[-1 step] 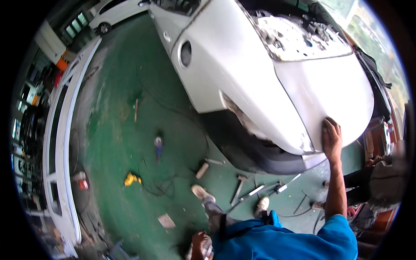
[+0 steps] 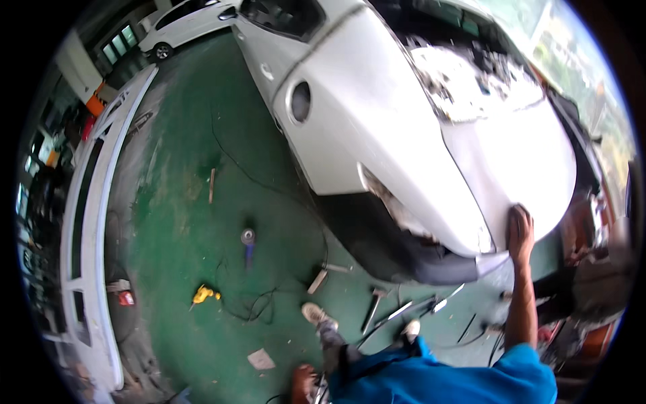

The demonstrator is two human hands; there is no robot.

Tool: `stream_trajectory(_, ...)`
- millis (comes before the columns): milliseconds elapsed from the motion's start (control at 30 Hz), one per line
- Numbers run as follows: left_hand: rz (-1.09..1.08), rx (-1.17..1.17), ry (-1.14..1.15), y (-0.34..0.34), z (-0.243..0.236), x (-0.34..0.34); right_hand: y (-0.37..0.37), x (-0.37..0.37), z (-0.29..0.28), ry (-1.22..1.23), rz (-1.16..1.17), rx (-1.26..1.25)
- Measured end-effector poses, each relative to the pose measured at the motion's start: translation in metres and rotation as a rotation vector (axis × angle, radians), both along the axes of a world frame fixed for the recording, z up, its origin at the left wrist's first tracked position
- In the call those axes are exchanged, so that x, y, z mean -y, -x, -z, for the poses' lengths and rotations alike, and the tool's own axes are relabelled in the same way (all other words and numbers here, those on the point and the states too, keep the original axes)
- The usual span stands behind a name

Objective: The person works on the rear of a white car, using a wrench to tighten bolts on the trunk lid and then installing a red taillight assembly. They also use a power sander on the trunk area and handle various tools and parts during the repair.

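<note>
My right hand point(image 2: 520, 234) lies flat on the smooth white end panel point(image 2: 518, 155) of a car, close to its lower edge, fingers side by side. Left of the panel runs a seam, then the white side panel point(image 2: 363, 114) with a round opening and a lamp recess point(image 2: 400, 212). Below that is a dark bumper section point(image 2: 377, 232). My left hand point(image 2: 304, 384) hangs low at the bottom edge, blurred, its fingers curled. Beside it shows a silvery thing point(image 2: 321, 390) that I cannot make out.
On the green floor lie a yellow drill point(image 2: 204, 295), a blue-handled tool point(image 2: 248, 246), a hammer point(image 2: 374, 308), black cables point(image 2: 252, 311) and a flat pale scrap point(image 2: 261, 359). A long white body frame point(image 2: 104, 202) stands left. Another person point(image 2: 592, 289) is at the right.
The view has shifted, so the car sits lower in it. My right hand stays on the white panel with its fingers closer together. My left hand has dropped slightly.
</note>
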State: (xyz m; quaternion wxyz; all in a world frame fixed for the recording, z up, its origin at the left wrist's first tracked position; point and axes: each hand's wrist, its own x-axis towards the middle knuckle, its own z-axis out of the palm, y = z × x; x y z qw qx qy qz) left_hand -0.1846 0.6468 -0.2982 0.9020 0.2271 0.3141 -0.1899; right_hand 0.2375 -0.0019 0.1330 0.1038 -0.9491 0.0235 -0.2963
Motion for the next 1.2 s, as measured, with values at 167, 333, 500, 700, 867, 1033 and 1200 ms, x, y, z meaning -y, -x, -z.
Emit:
stream_trajectory(167, -0.008, -0.392, -0.956, -0.199, -0.074, -0.135, 0.006, 0.019, 0.017, 0.031, 0.28, -0.012)
stream_trajectory(333, -0.027, -0.269, -0.982, -0.305, -0.109, -0.226, 0.006, 0.014, 0.041, 0.011, 0.636, 0.109)
stream_trajectory(500, 0.241, -0.143, -0.95, -0.42, -0.102, -0.225, 0.018, 0.034, 0.079, 0.008, 0.959, 0.15)
stream_trajectory(700, 0.649, 0.332, -1.577, -0.675, -0.132, -0.219, 0.063, 0.085, 0.108, -0.047, 1.198, 0.105)
stream_trajectory(867, 0.745, 0.642, -1.72, -0.905, -0.203, -0.209, 0.084, 0.054, 0.111, -0.237, 1.539, -0.104)
stream_trajectory(1033, 0.871, 0.856, -2.039, -1.095, -0.287, -0.163, 0.071, -0.031, 0.147, -0.514, 1.703, 0.128)
stream_trajectory(1200, 0.885, 1.205, -2.224, -1.228, -0.335, -0.126, 0.082, -0.169, 0.176, -0.921, 1.733, 0.467)
